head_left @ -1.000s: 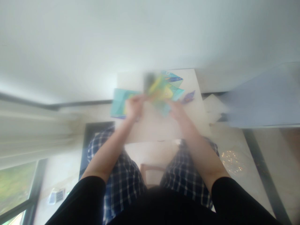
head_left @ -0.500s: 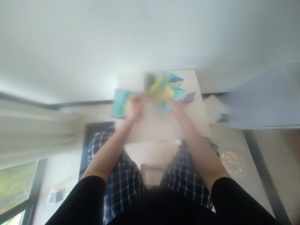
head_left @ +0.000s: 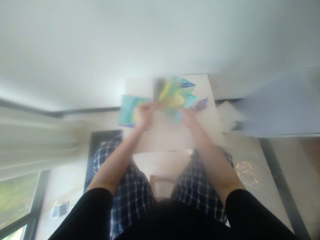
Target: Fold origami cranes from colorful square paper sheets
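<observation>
The picture is blurred. On a small pale table (head_left: 170,136) lie several teal, yellow and blue paper pieces (head_left: 175,95). My left hand (head_left: 143,115) is curled, its fingers pinched on the edge of the yellow-teal piece, with a teal sheet (head_left: 127,110) just left of it. My right hand (head_left: 187,118) rests at the lower right edge of the same pieces; its fingers are smeared. A small purple piece (head_left: 201,104) lies to the right of the hands.
A large pale blue sheet (head_left: 282,106) and white papers (head_left: 230,115) sit on a surface to the right. Below are my checked trousers (head_left: 132,190) and a tiled floor (head_left: 252,166). A window (head_left: 17,200) is at the lower left.
The paper pieces shifted slightly between my hands; both hands stay at about the same place on the table.
</observation>
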{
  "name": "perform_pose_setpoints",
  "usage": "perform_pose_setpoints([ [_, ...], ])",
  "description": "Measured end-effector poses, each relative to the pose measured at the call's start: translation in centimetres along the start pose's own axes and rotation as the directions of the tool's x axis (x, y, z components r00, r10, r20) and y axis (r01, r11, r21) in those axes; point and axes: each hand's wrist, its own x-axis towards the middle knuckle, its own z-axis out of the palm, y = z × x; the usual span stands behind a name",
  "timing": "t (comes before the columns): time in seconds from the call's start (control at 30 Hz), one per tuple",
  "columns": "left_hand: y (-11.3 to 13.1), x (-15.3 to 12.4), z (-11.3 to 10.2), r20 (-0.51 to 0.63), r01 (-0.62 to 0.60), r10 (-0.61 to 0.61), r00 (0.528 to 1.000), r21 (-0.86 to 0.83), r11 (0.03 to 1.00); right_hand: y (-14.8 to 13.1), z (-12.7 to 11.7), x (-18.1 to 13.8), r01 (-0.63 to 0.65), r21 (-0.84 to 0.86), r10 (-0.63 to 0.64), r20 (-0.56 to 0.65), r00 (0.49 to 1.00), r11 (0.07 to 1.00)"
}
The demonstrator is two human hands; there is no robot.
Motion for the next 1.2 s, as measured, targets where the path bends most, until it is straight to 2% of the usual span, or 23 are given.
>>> perform_pose_setpoints([
  [0.23, -0.62, 0.35, 0.13, 0.011, -0.033, 0.033, 0.999, -0.018, 0.999, 0.09, 0.04, 0.0, -0.014, -0.032, 0.013, -0.02, 1.0, 0.999],
  [0.47, -0.94, 0.28, 0.16, 0.044, -0.132, 0.134, 0.99, -0.041, 0.99, 0.39, -0.21, 0.05, 0.015, -0.036, -0.015, 0.001, 1.0, 0.999],
  [0.7, -1.01, 0.29, 0.08, 0.061, -0.08, 0.082, 0.995, -0.033, 0.996, 0.29, -0.19, 0.03, 0.0, -0.036, 0.0, -0.003, 1.0, 0.999],
  [0.93, -0.73, 0.43, 0.11, 0.065, -0.082, 0.082, 0.995, -0.008, 0.997, 0.38, -0.28, 0.03, 0.018, -0.071, -0.017, 0.011, 1.0, 0.997],
  [1.07, -0.49, 0.12, 0.07, 0.082, -0.115, 0.118, 0.99, -0.047, 0.992, 0.89, -0.31, 0.07, 0.021, -0.097, -0.02, 0.015, 1.0, 0.995],
  [1.2, -0.52, -0.14, 0.06, 0.095, -0.071, 0.079, 0.992, -0.086, 0.994, 0.95, -0.29, -0.07, 0.017, -0.121, -0.014, 0.03, 0.999, 0.992],
])
